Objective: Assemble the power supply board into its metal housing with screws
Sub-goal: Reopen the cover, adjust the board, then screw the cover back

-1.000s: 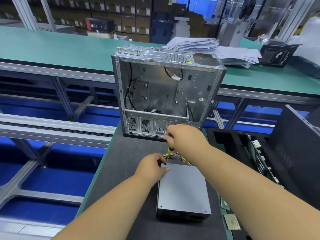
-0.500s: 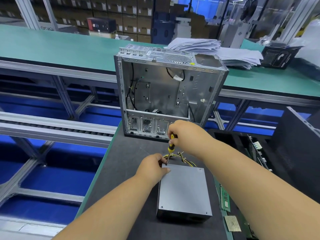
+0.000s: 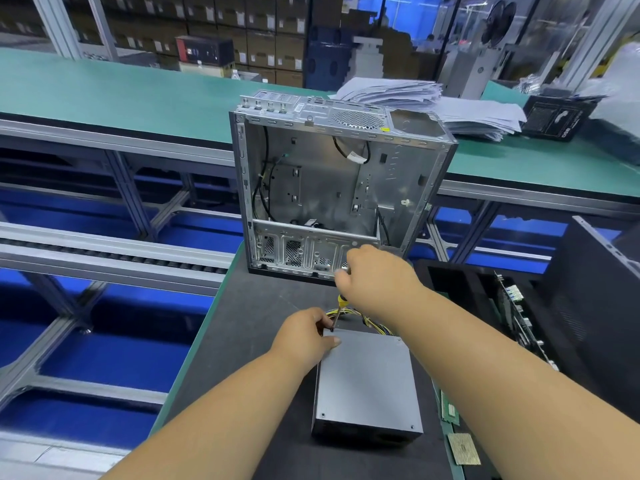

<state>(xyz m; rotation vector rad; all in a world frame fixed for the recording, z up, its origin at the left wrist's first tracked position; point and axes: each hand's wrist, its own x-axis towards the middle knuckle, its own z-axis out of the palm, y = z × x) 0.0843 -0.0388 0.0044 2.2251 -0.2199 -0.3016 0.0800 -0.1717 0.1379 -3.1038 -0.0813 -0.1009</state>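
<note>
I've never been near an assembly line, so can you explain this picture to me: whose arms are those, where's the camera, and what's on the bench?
The camera sits on a worker's head, looking forward and down, so the two bare arms are the worker's own. On the dark mat lies a grey metal box, the power supply, with yellow and black wires coming out of its far end. The right hand grips a yellow-handled screwdriver, tip down at the box's far left corner. The left hand steadies that corner. Behind stands an open, bare metal computer case. Papers lie stacked on the green bench beyond.
</note>
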